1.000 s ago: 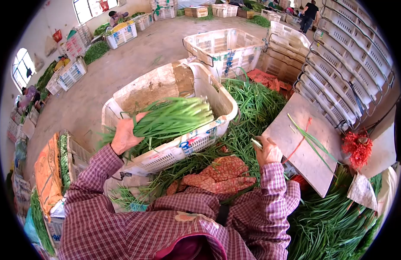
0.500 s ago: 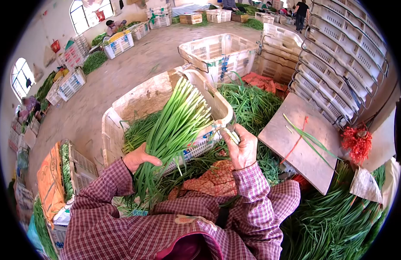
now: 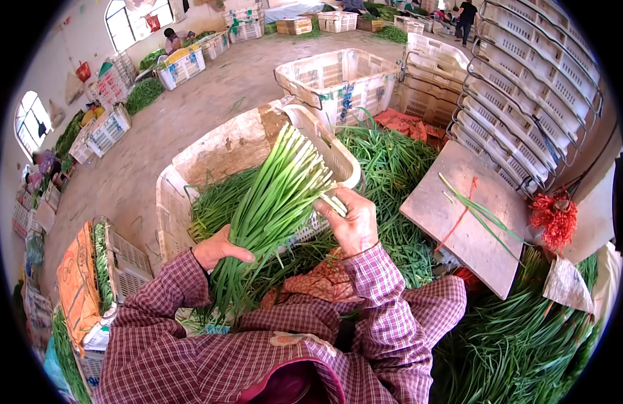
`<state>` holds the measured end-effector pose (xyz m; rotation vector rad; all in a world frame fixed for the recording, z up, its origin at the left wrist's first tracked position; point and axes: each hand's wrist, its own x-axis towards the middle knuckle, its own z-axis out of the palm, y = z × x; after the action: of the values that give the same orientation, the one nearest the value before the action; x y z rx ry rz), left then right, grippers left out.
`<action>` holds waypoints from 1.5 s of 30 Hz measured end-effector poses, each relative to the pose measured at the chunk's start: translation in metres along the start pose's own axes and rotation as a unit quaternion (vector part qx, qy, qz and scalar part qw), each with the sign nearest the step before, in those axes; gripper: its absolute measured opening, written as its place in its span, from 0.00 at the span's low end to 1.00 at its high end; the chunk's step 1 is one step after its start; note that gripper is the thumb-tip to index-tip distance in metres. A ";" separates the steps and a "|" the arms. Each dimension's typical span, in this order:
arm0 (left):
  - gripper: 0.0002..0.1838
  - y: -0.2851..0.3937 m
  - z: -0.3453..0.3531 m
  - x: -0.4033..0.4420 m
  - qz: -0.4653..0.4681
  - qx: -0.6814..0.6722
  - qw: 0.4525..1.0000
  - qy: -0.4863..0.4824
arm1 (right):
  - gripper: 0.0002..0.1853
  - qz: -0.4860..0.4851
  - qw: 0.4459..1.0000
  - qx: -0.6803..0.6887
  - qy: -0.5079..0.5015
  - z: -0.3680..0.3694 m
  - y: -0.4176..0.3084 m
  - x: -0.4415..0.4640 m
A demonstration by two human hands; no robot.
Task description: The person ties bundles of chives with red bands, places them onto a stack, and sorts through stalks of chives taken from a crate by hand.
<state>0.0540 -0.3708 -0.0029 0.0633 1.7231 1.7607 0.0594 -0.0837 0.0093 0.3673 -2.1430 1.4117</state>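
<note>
My left hand (image 3: 219, 250) is wrapped round the leafy part of a large bunch of garlic chives (image 3: 271, 188), its pale stem ends pointing up and right. My right hand (image 3: 355, 221) pinches a few short white stems (image 3: 334, 204) close against the right side of that bunch. Where those stems run past my fingers is hidden. Beneath the bunch stands a white plastic crate (image 3: 169, 212) with more chives (image 3: 220, 202) lying inside. Loose chives and a red patterned cloth (image 3: 325, 279) lie between the crate and my lap.
On the right, a board (image 3: 463, 215) carries a few chive leaves and a red tie. Red ties (image 3: 555, 221) hang beside it. Stacked crates (image 3: 527, 94) rise behind, and another crate (image 3: 338, 77) stands ahead. Chives (image 3: 513, 330) heap at lower right. Other people work further off.
My right hand has moved left, bringing the short white stems up against the bunch. My left hand keeps its hold on the bunch, nearly in place.
</note>
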 end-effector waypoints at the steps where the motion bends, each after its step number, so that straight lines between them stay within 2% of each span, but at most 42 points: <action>1: 0.50 -0.002 -0.002 0.001 0.005 -0.010 1.000 0.004 | 0.11 -0.002 0.998 -0.054 -0.023 -0.006 0.001 -0.001; 2: 0.50 -0.002 -0.002 0.001 0.005 -0.011 1.000 0.004 | 0.11 -0.002 0.998 -0.055 -0.024 -0.010 -0.001 -0.001; 4: 0.50 0.003 0.001 -0.002 0.005 0.011 1.000 -0.004 | 0.10 -0.006 0.987 -0.159 0.029 -0.016 -0.004 -0.001; 6: 0.52 -0.022 -0.023 0.008 0.006 0.028 0.999 0.019 | 0.06 -0.003 0.982 -0.173 0.077 -0.024 0.001 0.000; 10: 0.55 -0.031 -0.032 0.005 0.002 0.035 0.999 0.032 | 0.05 0.066 0.951 -0.274 0.125 -0.055 0.039 0.002; 12: 0.54 -0.019 -0.022 -0.003 0.006 0.021 0.999 0.031 | 0.04 0.052 0.928 -0.335 0.153 -0.075 0.050 0.000; 13: 0.53 -0.014 -0.018 -0.006 0.007 0.010 1.000 0.026 | 0.06 0.093 0.931 -0.324 0.144 -0.081 0.051 0.000; 14: 0.53 -0.016 -0.019 -0.006 0.006 0.010 1.000 0.026 | 0.08 0.089 0.931 -0.328 0.130 -0.085 0.062 -0.004; 16: 0.49 -0.019 -0.020 -0.006 0.004 -0.010 0.998 0.055 | 0.11 0.163 0.903 -0.395 0.044 -0.084 0.049 -0.003; 18: 0.48 -0.012 -0.013 -0.007 0.001 -0.015 0.999 0.039 | 0.14 0.115 0.916 -0.379 0.055 -0.077 0.045 -0.005; 20: 0.48 -0.010 -0.010 -0.007 -0.002 -0.021 0.999 0.025 | 0.08 0.102 0.935 -0.337 0.044 -0.070 0.034 -0.004; 21: 0.48 -0.012 -0.011 -0.006 -0.007 -0.027 0.999 0.016 | 0.09 0.071 0.958 -0.271 0.061 -0.061 0.031 -0.005; 24: 0.49 -0.016 -0.016 -0.002 -0.020 -0.023 0.999 0.009 | 0.09 0.014 0.978 -0.202 0.049 -0.036 0.004 -0.004; 28: 0.49 -0.015 -0.005 -0.002 -0.033 -0.029 0.999 0.005 | 0.09 -0.008 0.965 -0.256 -0.050 -0.007 -0.008 -0.005; 29: 0.49 -0.014 -0.003 -0.003 -0.032 -0.028 0.999 0.004 | 0.08 -0.052 0.962 -0.269 -0.021 -0.004 -0.007 -0.003; 30: 0.50 -0.013 -0.002 -0.003 -0.024 -0.019 1.000 0.003 | 0.08 -0.053 0.961 -0.269 -0.020 -0.007 0.000 0.000; 34: 0.51 -0.025 -0.018 -0.002 -0.013 -0.006 1.000 -0.026 | 0.05 0.107 0.938 -0.315 0.098 -0.049 0.057 0.005; 36: 0.50 -0.023 -0.014 0.000 -0.006 -0.006 0.999 -0.037 | 0.09 0.030 0.963 -0.241 0.114 -0.059 0.067 0.000; 37: 0.50 -0.023 -0.011 0.000 -0.002 -0.007 0.999 -0.046 | 0.20 0.079 0.986 -0.111 0.097 -0.051 0.062 -0.003; 38: 0.50 -0.029 -0.009 0.002 -0.006 -0.007 0.999 -0.049 | 0.33 0.204 0.976 0.068 0.021 -0.047 0.054 -0.010; 39: 0.49 -0.035 -0.009 0.006 -0.030 -0.004 0.999 -0.020 | 0.44 0.204 0.966 0.156 -0.001 -0.030 0.047 -0.013; 40: 0.49 -0.038 -0.007 0.010 -0.052 0.000 0.999 0.009 | 0.50 0.272 0.948 0.155 -0.051 -0.018 0.041 -0.013; 41: 0.49 -0.018 0.017 0.004 -0.022 -0.001 0.999 -0.041 | 0.51 0.229 0.956 0.169 -0.065 0.001 0.038 -0.016; 42: 0.49 -0.016 0.025 0.003 -0.024 0.000 0.999 -0.043 | 0.39 0.156 0.982 0.106 -0.009 0.025 0.043 -0.019; 44: 0.48 -0.015 0.036 0.002 -0.004 0.007 0.999 -0.045 | 0.29 0.176 0.966 0.189 0.015 0.025 0.031 -0.011; 45: 0.47 -0.012 0.042 -0.001 -0.019 -0.015 0.999 -0.034 | 0.26 0.166 0.979 0.107 0.041 0.027 0.031 -0.010</action>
<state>0.0794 -0.3356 -0.0078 0.0768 1.6392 1.7362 0.0442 -0.0958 -0.0285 0.0266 -2.0571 1.8183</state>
